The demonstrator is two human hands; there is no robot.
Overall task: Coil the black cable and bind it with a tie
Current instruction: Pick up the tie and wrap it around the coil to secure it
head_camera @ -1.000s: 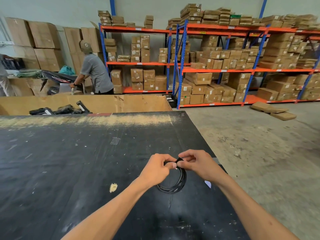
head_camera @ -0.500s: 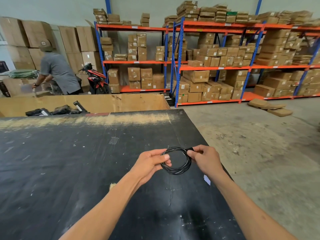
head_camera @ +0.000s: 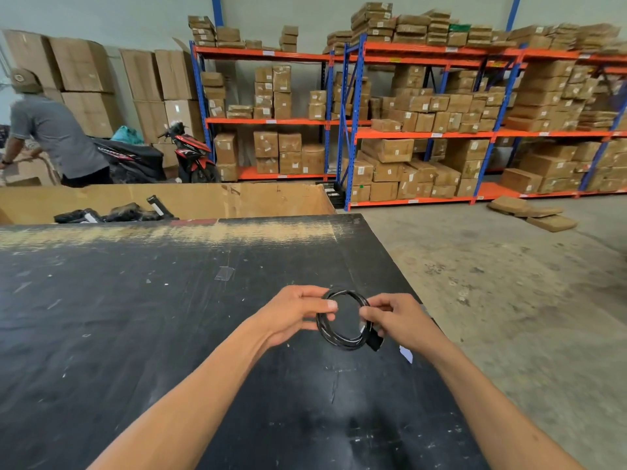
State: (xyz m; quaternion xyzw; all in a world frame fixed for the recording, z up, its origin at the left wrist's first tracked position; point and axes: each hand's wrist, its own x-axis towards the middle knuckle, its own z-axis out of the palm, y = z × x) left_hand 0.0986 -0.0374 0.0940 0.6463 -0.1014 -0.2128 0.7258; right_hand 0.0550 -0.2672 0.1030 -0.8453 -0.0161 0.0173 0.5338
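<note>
The black cable (head_camera: pixel 341 339) is wound into a round coil held above the black table (head_camera: pixel 135 317) near its right edge. My left hand (head_camera: pixel 293 313) pinches the coil's left side between thumb and fingers. My right hand (head_camera: pixel 398 317) grips the coil's right side, where a black connector end (head_camera: pixel 375 341) hangs down below the fingers. I cannot make out a tie in my fingers.
A small white scrap (head_camera: pixel 406 353) lies on the table by my right wrist. A cardboard bin (head_camera: pixel 237 201) with black packaged items stands behind the table. A person (head_camera: pixel 51 130) and a motorbike (head_camera: pixel 190 154) are at the back left, with shelves of boxes (head_camera: pixel 441 130) beyond.
The coil has been turned so the connector end now hangs at its lower right. My right hand's grip shifted from the coil's top right to its right side.
</note>
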